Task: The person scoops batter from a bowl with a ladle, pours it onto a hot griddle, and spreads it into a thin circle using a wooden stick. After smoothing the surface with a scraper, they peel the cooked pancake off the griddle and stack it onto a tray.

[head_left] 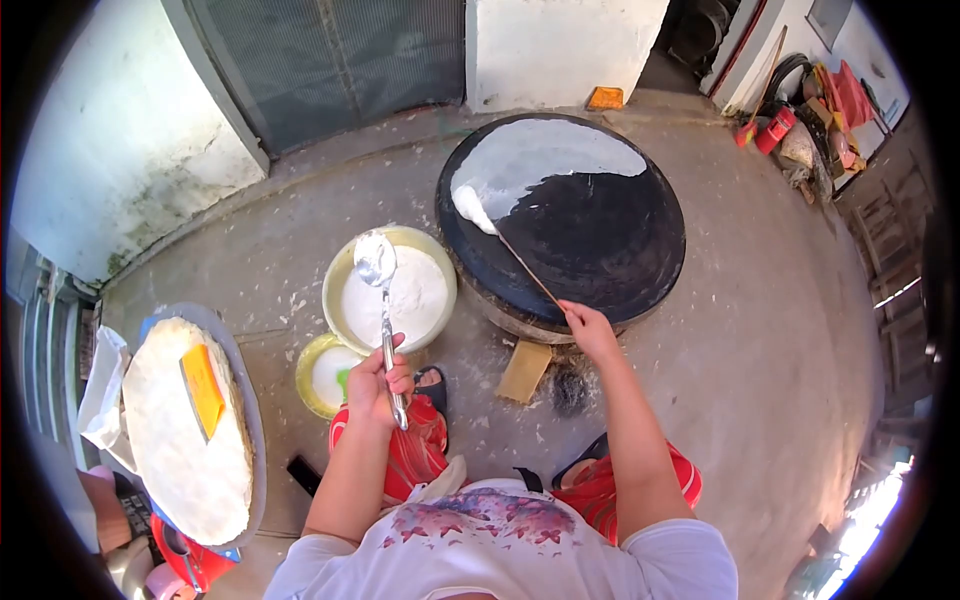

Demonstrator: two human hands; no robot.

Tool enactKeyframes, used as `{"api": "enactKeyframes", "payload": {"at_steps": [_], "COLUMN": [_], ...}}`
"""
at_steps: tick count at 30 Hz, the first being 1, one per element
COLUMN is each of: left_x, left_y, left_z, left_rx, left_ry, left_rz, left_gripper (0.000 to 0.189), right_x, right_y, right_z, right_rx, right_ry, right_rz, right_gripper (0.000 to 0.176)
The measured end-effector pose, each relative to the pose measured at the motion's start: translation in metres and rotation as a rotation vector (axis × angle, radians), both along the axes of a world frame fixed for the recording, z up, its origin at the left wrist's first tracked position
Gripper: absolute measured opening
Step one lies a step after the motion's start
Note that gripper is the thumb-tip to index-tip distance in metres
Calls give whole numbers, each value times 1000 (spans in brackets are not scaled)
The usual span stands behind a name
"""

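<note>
My left hand (382,385) is closed around the handle of a large metal spoon (376,262), its bowl smeared with white batter. The spoon is above a pale tub (446,300) of white batter (405,297). With my right hand (590,330) I grip the end of a thin wooden stick (530,270). At the stick's far end, a white batter-coated head (470,207) rests on the left part of a big round black griddle (600,235). A thin white layer of batter (550,148) covers the griddle's far and left part; the near and right part is bare black.
A smaller yellow-green bowl (305,375) of white liquid with a green handle stands beside the tub. At left, a stack of flat round pancakes (180,460) carries a yellow scraper (203,388). A cardboard piece (524,372) lies by the griddle's base. A dark phone (303,474) is on the floor.
</note>
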State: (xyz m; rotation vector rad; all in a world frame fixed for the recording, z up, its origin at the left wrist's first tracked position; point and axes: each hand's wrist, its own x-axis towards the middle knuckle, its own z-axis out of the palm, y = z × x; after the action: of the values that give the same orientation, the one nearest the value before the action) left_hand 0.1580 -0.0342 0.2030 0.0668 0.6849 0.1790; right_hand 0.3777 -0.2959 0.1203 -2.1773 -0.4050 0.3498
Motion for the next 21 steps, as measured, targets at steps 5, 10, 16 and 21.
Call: {"api": "enactKeyframes", "payload": {"at_steps": [5,10,16,21], "left_x": [-8,-17,-22,-28], "left_y": [6,11,8,9], "left_z": [-1,0,5,1], "left_rx": [-15,-11,82,24], "left_ry": [-17,-41,-5,-79], "left_rz": [12,14,-9,-1], "left_gripper": [28,28,30,28], "right_x": [-76,-101,-64,-48], "right_y": [-19,11,163,218], "right_z": [42,1,-7,-25], "right_rx": [-261,-425,-419,-569], "right_ry": [37,-269,-593,-382], "right_rz": [1,-10,92,122], "right_gripper": [30,42,57,71]}}
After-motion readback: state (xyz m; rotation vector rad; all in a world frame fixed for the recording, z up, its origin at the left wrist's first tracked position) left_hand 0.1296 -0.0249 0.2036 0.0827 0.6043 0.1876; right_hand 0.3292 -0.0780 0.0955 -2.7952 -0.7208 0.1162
